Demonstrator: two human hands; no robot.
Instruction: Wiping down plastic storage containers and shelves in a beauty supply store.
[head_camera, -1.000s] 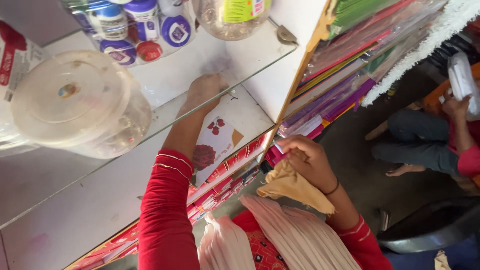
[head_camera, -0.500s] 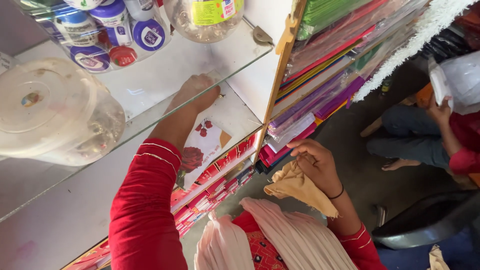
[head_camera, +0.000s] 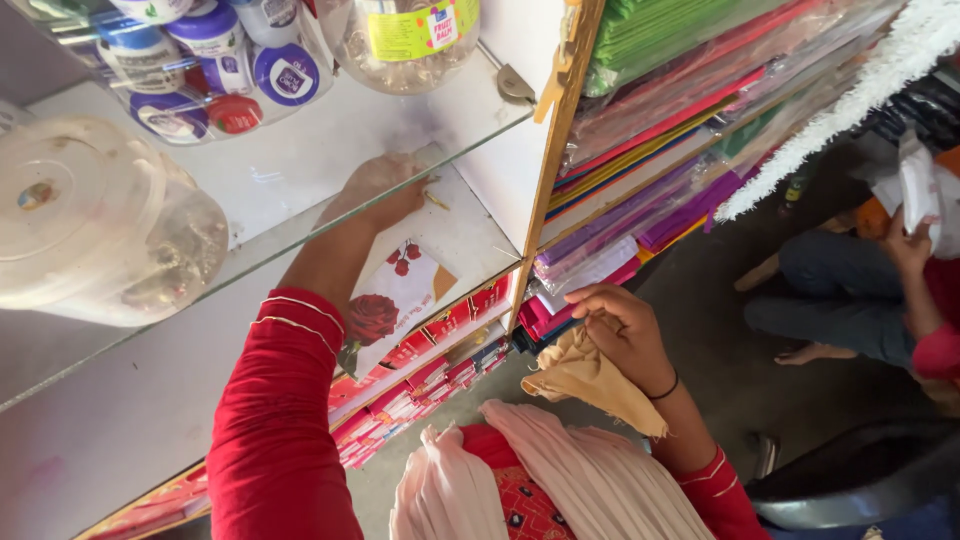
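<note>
glass shelf (head_camera: 300, 245) | white cabinet wall (head_camera: 500, 150) | grey floor (head_camera: 700, 290) | daylight

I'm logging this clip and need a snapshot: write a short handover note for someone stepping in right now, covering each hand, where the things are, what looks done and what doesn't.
Left hand: reaching under the glass shelf, palm flat on the white shelf board, holding nothing that can be seen.
Right hand: closed on a crumpled tan cloth, held in the air in front of the shelf unit.
Nearby: a card with red roses lies on the white shelf board below the left forearm; a clear plastic jar sits on the glass.
Done: cloth is in hand.
Left: cloth is not touching any shelf yet.
</note>
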